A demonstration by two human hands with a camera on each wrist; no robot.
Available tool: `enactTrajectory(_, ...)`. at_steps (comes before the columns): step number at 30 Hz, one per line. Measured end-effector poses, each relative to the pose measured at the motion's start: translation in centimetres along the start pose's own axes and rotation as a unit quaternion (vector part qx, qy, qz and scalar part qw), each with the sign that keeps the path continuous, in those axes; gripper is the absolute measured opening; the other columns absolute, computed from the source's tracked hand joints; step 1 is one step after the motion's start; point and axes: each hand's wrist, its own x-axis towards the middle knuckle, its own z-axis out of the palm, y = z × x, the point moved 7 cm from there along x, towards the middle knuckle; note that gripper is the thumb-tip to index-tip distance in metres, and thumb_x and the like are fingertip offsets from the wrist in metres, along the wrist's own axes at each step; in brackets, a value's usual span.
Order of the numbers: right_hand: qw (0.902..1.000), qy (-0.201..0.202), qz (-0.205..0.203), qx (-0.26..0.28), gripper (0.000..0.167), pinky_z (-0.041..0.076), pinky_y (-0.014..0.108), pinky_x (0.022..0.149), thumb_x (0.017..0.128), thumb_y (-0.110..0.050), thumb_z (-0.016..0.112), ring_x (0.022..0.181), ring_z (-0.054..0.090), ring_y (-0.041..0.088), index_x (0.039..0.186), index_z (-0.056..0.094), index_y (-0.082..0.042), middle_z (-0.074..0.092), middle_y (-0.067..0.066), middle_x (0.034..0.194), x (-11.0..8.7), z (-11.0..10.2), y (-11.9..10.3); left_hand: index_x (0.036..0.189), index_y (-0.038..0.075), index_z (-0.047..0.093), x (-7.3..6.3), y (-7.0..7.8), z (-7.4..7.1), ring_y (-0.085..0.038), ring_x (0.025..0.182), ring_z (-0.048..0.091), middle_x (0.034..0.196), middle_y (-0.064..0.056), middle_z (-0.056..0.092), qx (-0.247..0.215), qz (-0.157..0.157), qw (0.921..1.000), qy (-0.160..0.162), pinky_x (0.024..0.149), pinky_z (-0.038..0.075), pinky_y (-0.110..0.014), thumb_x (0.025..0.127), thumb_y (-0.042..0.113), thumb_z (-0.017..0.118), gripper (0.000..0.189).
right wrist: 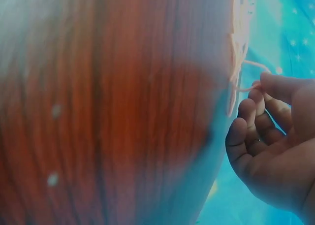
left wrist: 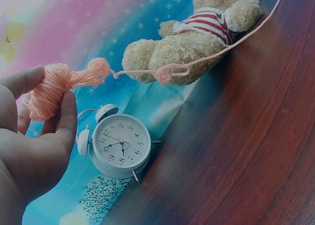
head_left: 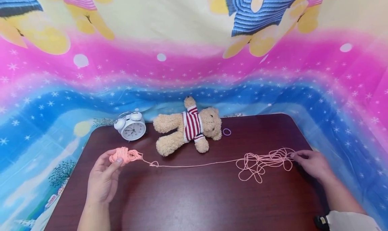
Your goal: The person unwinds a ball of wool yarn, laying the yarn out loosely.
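Snowflake-printed cloth (head_left: pixel 169 69) in pink and blue surrounds a dark red-brown table (head_left: pixel 194 200) in the head view. On the near left, the left hand (head_left: pixel 103 180) has its grip clamped on a bundle of peach yarn (head_left: pixel 122 155). From it a thin strand (head_left: pixel 194 166) runs across to a spread of loose loops (head_left: pixel 266 159), whose far end is pinched by the right hand (head_left: pixel 313 163). Behind the strand lie a teddy bear (head_left: pixel 192 126) in a striped shirt, a white alarm clock (head_left: pixel 133 130) to its left and a purple ring (head_left: pixel 226 128) just beside its head.

From the left wrist, thumb and fingers press the wound bundle between them; a small tangled loop interrupts the strand beyond it.

From the right wrist, thumb and fingertip meet on a thin piece of yarn near the table's edge, with the other loops partly washed out.
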Motion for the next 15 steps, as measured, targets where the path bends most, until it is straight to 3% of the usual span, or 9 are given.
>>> enactTrajectory(4,0.9992,0.008,-0.037,-0.014,0.025,0.049,0.034,0.075,0.096,-0.032,0.074,0.096,0.067,0.034,0.105,0.08,-0.009,0.077,0.013,0.103,0.0,0.1,-1.7,0.127,-0.001,0.063,-0.1,-0.1,0.3,-0.014,0.089,0.069,0.109,-0.004,0.069,0.001,-0.001,1.0,-0.002,0.084,0.058,-0.026,0.098,-0.012,0.06,0.031)
enactTrajectory(10,0.9983,-0.006,-0.059,-0.003,0.023,0.046,0.025,0.062,0.096,-0.024,0.074,0.077,0.064,0.011,0.112,0.078,-0.007,0.078,0.009,0.1,-0.1,0.1,-4.9,0.129,-0.001,0.062,-0.2,-0.2,1.0,-0.015,0.091,0.068,0.109,-0.004,0.067,0.014,-0.006,0.9998,-0.011,0.085,0.058,-0.026,0.098,-0.011,0.06,0.032)
enactTrajectory(15,0.9978,-0.029,-0.054,0.025,0.025,0.044,0.029,0.053,0.099,-0.022,0.071,0.067,0.061,0.014,0.117,0.075,-0.006,0.077,0.006,0.093,0.0,1.0,-7.0,0.128,-0.001,0.062,-0.2,-0.4,1.6,-0.014,0.09,0.068,0.108,-0.004,0.067,0.021,-0.006,0.9996,-0.017,0.085,0.058,-0.026,0.098,-0.012,0.06,0.032)
